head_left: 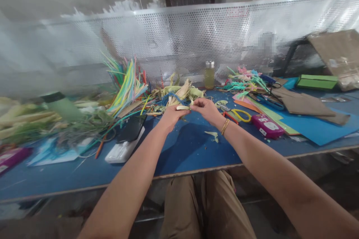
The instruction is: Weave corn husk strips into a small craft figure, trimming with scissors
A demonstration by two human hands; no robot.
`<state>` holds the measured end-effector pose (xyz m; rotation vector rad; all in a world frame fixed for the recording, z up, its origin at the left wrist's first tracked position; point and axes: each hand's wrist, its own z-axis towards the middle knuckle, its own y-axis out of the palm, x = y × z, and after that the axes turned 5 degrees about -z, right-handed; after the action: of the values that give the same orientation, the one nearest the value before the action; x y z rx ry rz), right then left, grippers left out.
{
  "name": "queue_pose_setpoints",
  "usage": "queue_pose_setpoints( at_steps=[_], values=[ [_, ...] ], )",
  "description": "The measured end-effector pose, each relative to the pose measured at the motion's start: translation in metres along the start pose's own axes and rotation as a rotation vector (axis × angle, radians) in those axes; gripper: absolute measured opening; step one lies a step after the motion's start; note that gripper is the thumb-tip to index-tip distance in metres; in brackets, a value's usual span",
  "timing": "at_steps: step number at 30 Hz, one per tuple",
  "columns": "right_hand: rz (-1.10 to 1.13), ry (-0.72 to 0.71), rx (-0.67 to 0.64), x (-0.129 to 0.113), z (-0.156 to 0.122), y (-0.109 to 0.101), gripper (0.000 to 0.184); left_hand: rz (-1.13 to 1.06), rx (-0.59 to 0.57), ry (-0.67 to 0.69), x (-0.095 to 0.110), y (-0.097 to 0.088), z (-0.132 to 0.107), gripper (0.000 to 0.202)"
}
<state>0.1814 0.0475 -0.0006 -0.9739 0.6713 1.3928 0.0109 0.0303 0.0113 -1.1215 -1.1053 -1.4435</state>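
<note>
Near the middle of the blue table, a pale yellow-green strip, which looks like corn husk, is held up between both hands. My left hand pinches its left part, fingers closed. From the other side my right hand grips the strip's raised end between thumb and fingers; a gold bracelet circles that wrist. Just behind the hands lies a heap of dry corn husks with blue mesh-like material among them. A small husk scrap lies on the tabletop below my right hand.
Yellow-handled scissors, a magenta box and coloured paper sheets are on the right. To the left are a black phone on a white case, pipe cleaners and a green bottle. A liquid-filled bottle stands behind.
</note>
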Motion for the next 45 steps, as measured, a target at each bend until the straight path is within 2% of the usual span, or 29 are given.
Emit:
queue_pose_setpoints(
  at_steps=[4, 7, 9, 11, 16, 20, 24, 28, 31, 35, 37, 41, 45],
  values=[
    [0.181, 0.044, 0.126, 0.002, 0.002, 0.004, 0.028, -0.302, 0.036, -0.092, 0.001, 0.010, -0.001, 0.025],
    [0.314, 0.126, 0.223, 0.005, 0.002, 0.008, 0.034, -0.451, 0.070, -0.173, -0.001, 0.018, -0.003, 0.018],
    [0.340, 0.151, 0.238, 0.007, 0.003, 0.008, 0.036, -0.516, 0.045, -0.242, -0.003, 0.023, -0.004, 0.017],
    [0.339, 0.106, 0.215, 0.008, 0.003, 0.008, 0.035, -0.538, 0.014, -0.292, -0.005, 0.025, -0.006, 0.018],
    [0.196, -0.006, 0.147, 0.008, 0.007, 0.004, 0.027, -0.482, -0.008, -0.241, -0.004, 0.023, -0.008, 0.021],
    [0.120, -0.019, 0.204, 0.010, 0.010, 0.000, 0.025, -0.391, 0.016, -0.196, -0.003, 0.017, -0.006, 0.019],
    [0.079, -0.018, 0.280, 0.009, 0.009, -0.002, 0.027, -0.257, 0.056, -0.161, -0.005, 0.012, -0.003, 0.029],
    [0.000, -0.058, 0.285, 0.006, 0.006, 0.001, 0.023, -0.142, 0.072, -0.109, -0.004, 0.012, -0.004, 0.035],
    [-0.026, -0.078, 0.272, 0.005, 0.004, 0.004, 0.021, -0.147, 0.045, -0.129, -0.002, 0.016, -0.008, 0.037],
    [0.036, -0.041, 0.246, 0.005, 0.003, 0.007, 0.021, -0.218, 0.008, -0.116, -0.005, 0.019, -0.008, 0.037],
    [0.104, -0.006, 0.248, 0.005, 0.004, 0.010, 0.023, -0.193, 0.000, -0.033, -0.007, 0.019, -0.006, 0.033],
    [0.274, 0.098, 0.229, 0.004, 0.004, 0.011, 0.030, -0.009, -0.013, 0.160, -0.008, 0.015, -0.002, 0.021],
    [0.327, 0.161, 0.209, 0.002, 0.002, 0.009, 0.034, 0.036, -0.035, 0.112, -0.006, 0.016, -0.006, 0.023]
  ],
)
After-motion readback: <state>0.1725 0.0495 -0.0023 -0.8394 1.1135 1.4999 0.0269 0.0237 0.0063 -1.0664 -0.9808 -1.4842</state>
